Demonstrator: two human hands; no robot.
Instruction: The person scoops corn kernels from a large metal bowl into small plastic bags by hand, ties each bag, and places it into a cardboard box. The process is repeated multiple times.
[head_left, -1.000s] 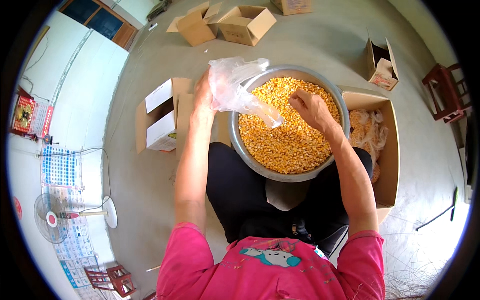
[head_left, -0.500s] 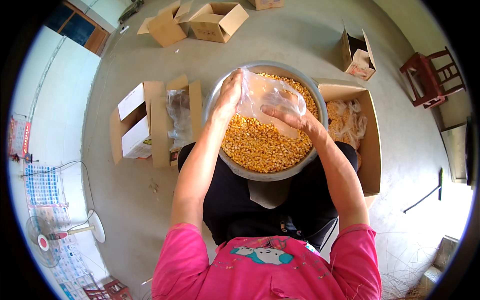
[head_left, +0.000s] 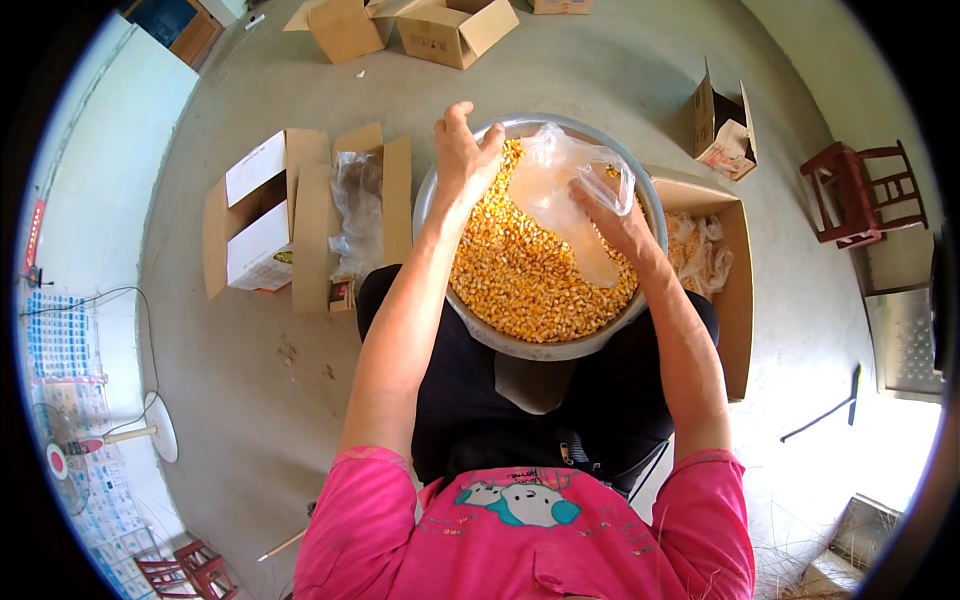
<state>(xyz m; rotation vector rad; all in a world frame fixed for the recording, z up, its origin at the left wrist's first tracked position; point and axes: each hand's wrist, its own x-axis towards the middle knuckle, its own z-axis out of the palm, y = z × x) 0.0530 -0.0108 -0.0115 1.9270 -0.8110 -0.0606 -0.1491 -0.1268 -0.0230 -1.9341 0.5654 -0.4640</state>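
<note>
A wide metal basin (head_left: 541, 350) of loose yellow corn kernels (head_left: 525, 283) stands in front of me, at my knees. Over its far left rim my left hand (head_left: 468, 158) is raised, empty, with thumb and fingers spread. A clear plastic bag (head_left: 553, 181) lies bunched over the corn, its lower end resting on the kernels. My right hand (head_left: 618, 217) grips that bag at the basin's right side; loose film partly covers its fingers.
Right of the basin is an open carton (head_left: 738, 300) with bagged corn inside. Left are another carton (head_left: 398, 205) lined with plastic film and a white-flapped box (head_left: 257, 245). More boxes (head_left: 440, 32) stand beyond. A red wooden chair (head_left: 865, 195) is far right; a fan (head_left: 160, 428) is left.
My left hand has let go of the plastic bag and moved up, fingers opening. The bag has shifted right with my right hand, uncovering corn on the left. The view has shifted slightly.
</note>
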